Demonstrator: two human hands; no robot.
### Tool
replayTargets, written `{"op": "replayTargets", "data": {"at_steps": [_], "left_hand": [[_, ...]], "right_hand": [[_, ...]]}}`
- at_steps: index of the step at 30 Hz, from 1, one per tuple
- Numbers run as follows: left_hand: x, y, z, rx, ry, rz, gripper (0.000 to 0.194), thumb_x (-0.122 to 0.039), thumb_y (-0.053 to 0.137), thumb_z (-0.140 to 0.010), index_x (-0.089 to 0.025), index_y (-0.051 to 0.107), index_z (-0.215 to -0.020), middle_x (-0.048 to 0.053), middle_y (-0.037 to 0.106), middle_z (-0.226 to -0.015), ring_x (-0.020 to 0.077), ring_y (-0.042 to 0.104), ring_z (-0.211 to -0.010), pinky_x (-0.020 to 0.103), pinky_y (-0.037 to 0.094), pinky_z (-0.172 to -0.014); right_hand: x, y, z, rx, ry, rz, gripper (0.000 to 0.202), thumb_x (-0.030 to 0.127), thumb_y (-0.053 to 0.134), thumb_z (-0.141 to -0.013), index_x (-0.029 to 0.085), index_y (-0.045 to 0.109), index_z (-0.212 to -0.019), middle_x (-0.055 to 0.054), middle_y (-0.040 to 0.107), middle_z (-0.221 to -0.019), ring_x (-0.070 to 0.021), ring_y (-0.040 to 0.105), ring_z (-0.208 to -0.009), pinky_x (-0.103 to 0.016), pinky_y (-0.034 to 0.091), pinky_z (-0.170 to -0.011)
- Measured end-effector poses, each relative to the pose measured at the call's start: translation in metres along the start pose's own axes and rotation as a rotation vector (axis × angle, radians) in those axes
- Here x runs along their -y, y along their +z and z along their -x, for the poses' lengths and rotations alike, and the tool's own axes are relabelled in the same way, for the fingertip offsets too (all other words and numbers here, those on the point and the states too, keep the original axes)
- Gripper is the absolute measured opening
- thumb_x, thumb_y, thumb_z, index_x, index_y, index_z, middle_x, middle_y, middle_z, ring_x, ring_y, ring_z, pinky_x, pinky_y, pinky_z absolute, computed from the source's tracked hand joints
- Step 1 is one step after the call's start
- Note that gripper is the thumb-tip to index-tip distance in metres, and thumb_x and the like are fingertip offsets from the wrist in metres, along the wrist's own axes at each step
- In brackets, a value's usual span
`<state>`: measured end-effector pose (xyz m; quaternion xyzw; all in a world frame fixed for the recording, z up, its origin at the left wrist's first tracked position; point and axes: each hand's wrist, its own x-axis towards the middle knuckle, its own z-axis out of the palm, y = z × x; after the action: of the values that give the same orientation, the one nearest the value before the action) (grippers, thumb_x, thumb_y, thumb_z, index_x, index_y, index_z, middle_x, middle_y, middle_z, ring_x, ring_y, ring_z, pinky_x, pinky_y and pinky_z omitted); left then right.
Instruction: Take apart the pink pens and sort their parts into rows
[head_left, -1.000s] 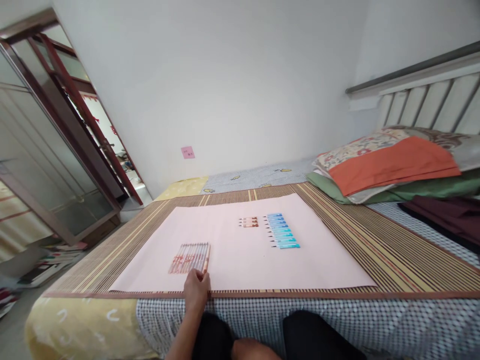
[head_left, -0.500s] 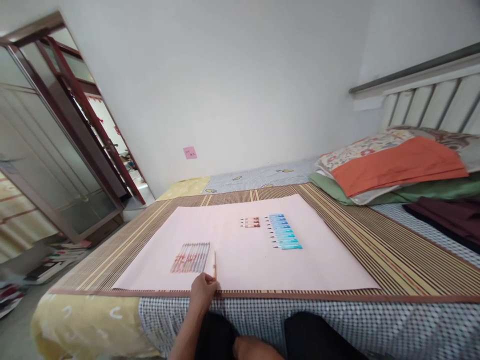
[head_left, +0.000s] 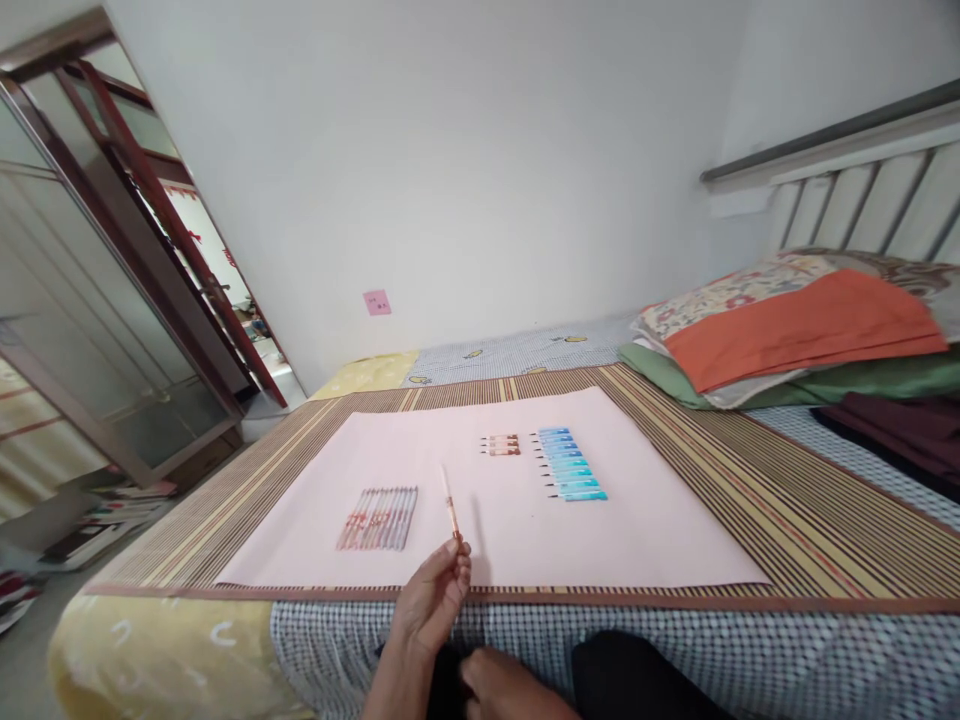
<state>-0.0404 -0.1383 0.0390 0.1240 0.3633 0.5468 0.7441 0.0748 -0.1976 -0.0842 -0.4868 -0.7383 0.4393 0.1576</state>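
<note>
In the head view, my left hand (head_left: pixel 439 590) pinches a slim pen (head_left: pixel 450 505) by its brown end. The pen's pale shaft points up and away over the large pale pink sheet (head_left: pixel 487 555), casting a shadow to its right. Left of it lies a tight row of slim pens (head_left: pixel 377 519) with reddish markings. Further right are three brown-barrelled pens (head_left: pixel 504 446) and a column of several blue to turquoise pens (head_left: pixel 574 466), their dark tips facing left. My right hand (head_left: pixel 514 685) rests low near my lap with its fingers curled, partly cut off by the lower edge.
Beneath the sheet is a striped mat (head_left: pixel 660 430) on a bed with checked and yellow bedding (head_left: pixel 165 650). Pillows (head_left: pixel 810 330) and dark folded cloth (head_left: pixel 900 435) lie at the right. A pink note (head_left: pixel 377 302) sticks to the wall; a doorway stands at the left.
The pen, earlier upright at the sheet's near edge beside the pen row, is now raised and tilted, further right. My left hand has turned, showing more of its palm side.
</note>
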Motion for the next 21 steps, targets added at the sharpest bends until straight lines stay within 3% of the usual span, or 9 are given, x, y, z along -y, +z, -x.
{"op": "replayTargets", "data": {"at_steps": [3,6,10,12,13,16,18,21], "left_hand": [[0.004,0.01,-0.003,0.019,0.083,-0.064,0.014,0.002,0.077,-0.076,-0.008,0.071,-0.084,0.008,0.071,-0.082,0.0097,0.066,-0.064,0.018,0.059,-0.061],[0.007,0.016,-0.01,0.084,0.147,-0.137,0.026,-0.007,0.091,-0.065,-0.011,0.069,-0.078,0.004,0.071,-0.081,0.009,0.065,-0.064,0.018,0.057,-0.062],[0.01,0.027,-0.024,0.134,0.232,-0.2,0.038,-0.019,0.098,-0.055,-0.014,0.067,-0.076,0.0,0.068,-0.076,0.0081,0.06,-0.062,0.019,0.051,-0.06],[0.013,0.034,-0.032,0.141,0.264,-0.216,0.04,-0.022,0.098,-0.054,-0.014,0.066,-0.076,0.0,0.067,-0.074,0.008,0.059,-0.063,0.019,0.049,-0.061],[0.015,0.038,-0.036,0.149,0.278,-0.223,0.04,-0.024,0.098,-0.054,-0.014,0.067,-0.076,-0.001,0.066,-0.073,0.0081,0.058,-0.063,0.02,0.049,-0.062],[0.022,0.051,-0.047,0.186,0.295,-0.232,0.038,-0.027,0.097,-0.054,-0.014,0.067,-0.075,-0.001,0.065,-0.071,0.0094,0.058,-0.064,0.022,0.047,-0.063],[0.027,0.057,-0.055,0.209,0.288,-0.224,0.037,-0.028,0.096,-0.055,-0.014,0.07,-0.078,0.0,0.067,-0.072,0.0109,0.059,-0.066,0.023,0.047,-0.065],[0.032,0.057,-0.067,0.22,0.241,-0.262,0.039,-0.029,0.093,-0.058,-0.013,0.073,-0.087,0.004,0.071,-0.078,0.013,0.062,-0.069,0.024,0.048,-0.067]], "right_hand": [[0.009,-0.014,-0.002,-0.047,0.002,-0.223,0.016,0.024,0.059,-0.078,0.022,0.067,-0.091,-0.002,0.07,-0.084,-0.0171,0.067,-0.075,-0.025,0.047,-0.067],[0.018,-0.045,0.002,-0.119,-0.027,-0.522,0.01,0.03,0.057,-0.082,0.02,0.061,-0.085,0.002,0.063,-0.071,-0.0134,0.059,-0.057,-0.023,0.044,-0.055],[0.035,-0.111,0.011,-0.524,-0.132,-0.542,0.027,0.046,0.054,-0.092,0.021,0.06,-0.082,0.001,0.062,-0.069,-0.0142,0.057,-0.059,-0.025,0.044,-0.057],[0.046,-0.143,0.007,-0.771,-0.196,-0.435,0.03,0.047,0.052,-0.095,0.021,0.065,-0.087,-0.004,0.068,-0.081,-0.0184,0.063,-0.078,-0.029,0.049,-0.072],[0.052,-0.156,0.003,-0.83,-0.24,-0.381,0.028,0.045,0.055,-0.095,0.021,0.069,-0.097,-0.007,0.072,-0.095,-0.0213,0.065,-0.092,-0.031,0.051,-0.082],[0.066,-0.181,-0.021,-0.817,-0.285,-0.298,0.027,0.038,0.062,-0.09,0.023,0.072,-0.111,-0.008,0.071,-0.118,-0.0234,0.063,-0.112,-0.036,0.049,-0.095],[0.069,-0.186,-0.04,-0.719,-0.277,-0.318,0.02,0.034,0.063,-0.088,0.021,0.073,-0.099,-0.007,0.074,-0.108,-0.0219,0.067,-0.103,-0.035,0.05,-0.094],[0.062,-0.181,-0.061,-0.545,-0.253,-0.462,0.023,0.039,0.059,-0.09,0.019,0.067,-0.084,-0.004,0.072,-0.079,-0.0193,0.067,-0.077,-0.032,0.052,-0.078]]}}
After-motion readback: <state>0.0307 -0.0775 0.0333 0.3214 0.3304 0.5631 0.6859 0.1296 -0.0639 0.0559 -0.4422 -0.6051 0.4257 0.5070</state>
